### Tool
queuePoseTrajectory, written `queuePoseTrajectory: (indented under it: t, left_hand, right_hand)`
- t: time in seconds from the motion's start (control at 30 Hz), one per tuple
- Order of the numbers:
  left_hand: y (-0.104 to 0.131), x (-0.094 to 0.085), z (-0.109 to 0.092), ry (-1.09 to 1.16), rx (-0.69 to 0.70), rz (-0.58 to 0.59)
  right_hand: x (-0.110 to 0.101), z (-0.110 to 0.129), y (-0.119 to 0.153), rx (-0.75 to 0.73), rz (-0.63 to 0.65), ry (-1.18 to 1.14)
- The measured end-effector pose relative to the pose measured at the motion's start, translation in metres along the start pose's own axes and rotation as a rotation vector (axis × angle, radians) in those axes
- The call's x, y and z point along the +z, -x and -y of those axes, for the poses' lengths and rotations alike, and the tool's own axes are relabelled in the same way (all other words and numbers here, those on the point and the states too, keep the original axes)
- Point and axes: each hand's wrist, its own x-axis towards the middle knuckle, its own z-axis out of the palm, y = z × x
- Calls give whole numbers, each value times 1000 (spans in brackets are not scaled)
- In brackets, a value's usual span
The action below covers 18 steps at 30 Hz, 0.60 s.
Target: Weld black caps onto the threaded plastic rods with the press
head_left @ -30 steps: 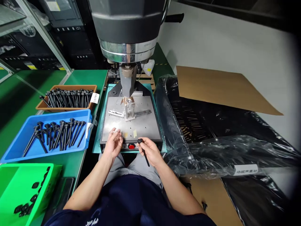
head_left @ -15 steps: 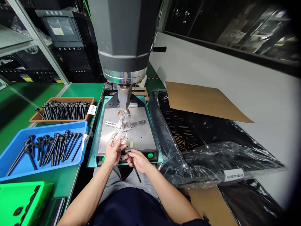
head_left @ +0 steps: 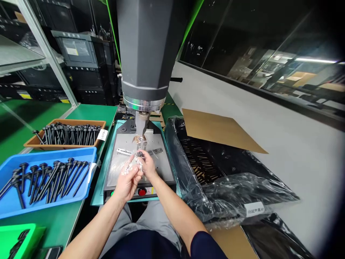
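My left hand (head_left: 128,183) is closed around a bunch of small clear plastic pieces (head_left: 126,168), too fine to make out singly. Right beside it, my right hand (head_left: 148,165) has its fingers closed at the dark head of a black threaded rod (head_left: 139,154); most of the rod is hidden by the hands. Both hands are close together over the metal base plate (head_left: 114,176) of a bench press. Just beyond my fingertips stands a small fixture (head_left: 140,140), directly under the press's metal tool (head_left: 141,124).
Left on the green bench are a brown tray (head_left: 64,146) and a blue tray (head_left: 88,187), both full of black rods, and a green bin (head_left: 29,239). A plastic-lined box (head_left: 175,158) of dark rods with a cardboard sheet (head_left: 221,131) stands right. The press head (head_left: 144,46) overhangs the plate.
My right hand has moved forward and left with the black rod, from the plate's front edge up to my left hand. The left hand stays over the plate. The camera view has shifted.
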Motion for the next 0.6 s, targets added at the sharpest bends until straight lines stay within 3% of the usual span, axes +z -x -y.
queuePoseTrajectory:
  t: [0.1, 0.17, 0.3, 0.6]
  left_hand:
    - [1, 2, -2, -3, -2, 19]
    - [1, 4, -4, -10, -7, 29]
    - [0, 7, -7, -27, -21, 38]
    - [-7, 4, -8, -37, -16, 42]
  right_hand:
    - [-8, 10, -14, -220, -162, 152]
    - [-12, 13, -26, -281, -231, 224]
    - [-13, 9, -50, -247, -228, 160]
    - [9, 5, -82, -71, -207, -9]
